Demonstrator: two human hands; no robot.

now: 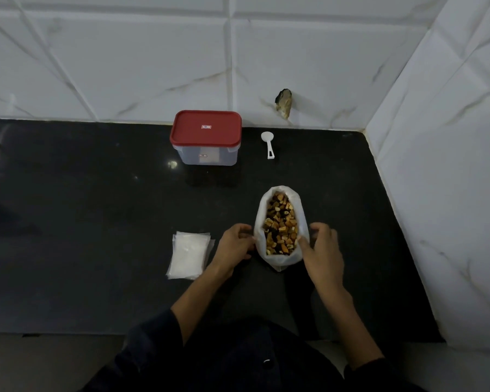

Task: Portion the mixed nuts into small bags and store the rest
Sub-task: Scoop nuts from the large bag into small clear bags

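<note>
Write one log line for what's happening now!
left hand, right hand: hold nut bag open | scoop: untouched | container: lidded

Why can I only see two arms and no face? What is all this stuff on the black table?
The camera sits on the person's head and looks down, so you see only their own arms. There is just this one picture, taken from up there. The left hand and the right hand each hold a side of a big clear plastic bag full of brown mixed nuts, keeping its mouth open. On the shiny black stone counter, left of the hands, lies a small stack of empty clear little bags. Further back stands a clear plastic box with a red lid, shut. Beside it lies a small white plastic scoop. Nobody is holding the scoop.
</note>
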